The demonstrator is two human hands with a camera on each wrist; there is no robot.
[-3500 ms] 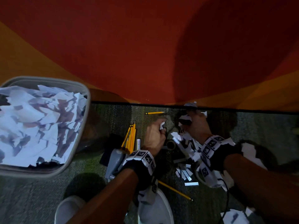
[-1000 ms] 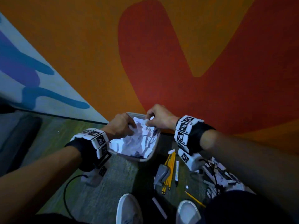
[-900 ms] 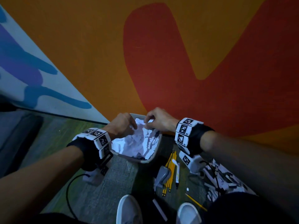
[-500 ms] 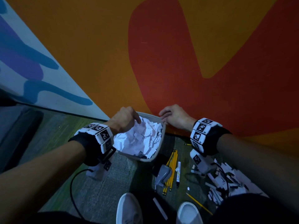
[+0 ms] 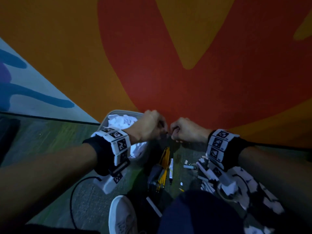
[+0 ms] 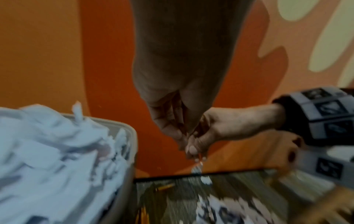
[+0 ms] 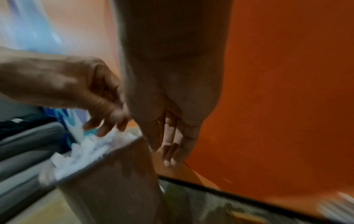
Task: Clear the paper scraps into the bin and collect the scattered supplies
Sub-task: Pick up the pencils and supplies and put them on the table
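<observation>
Bin [image 5: 108, 118] stands on the carpet against the orange and red wall [image 5: 168, 56], heaped above its rim with crumpled white paper [image 5: 125, 121]. My left hand [image 5: 148, 127] hangs over the bin's right edge, my right hand [image 5: 187, 130] just beside it, knuckles nearly meeting.

Head view: both hands look curled, fingertips hidden. On the carpet right of the bin lie a bundle of yellow pencils [image 5: 165, 159], a white marker [image 5: 171, 169], a grey stapler-like thing [image 5: 154, 174] and, further right, a pile of paper scraps [image 5: 209, 174] under my right wrist. One white shoe [image 5: 121, 215] below.

Left wrist view: my fingertips meet, and a small white scrap [image 6: 197, 168] seems to hang below them; too blurred to say which hand pinches it. Paper fills the bin to the rim here too.

Right wrist view: my right hand's fingers [image 7: 170, 145] point down, fairly straight, beside the bin wall; my left hand's fingers hang loosely curled over the paper. No scrap visible here.
</observation>
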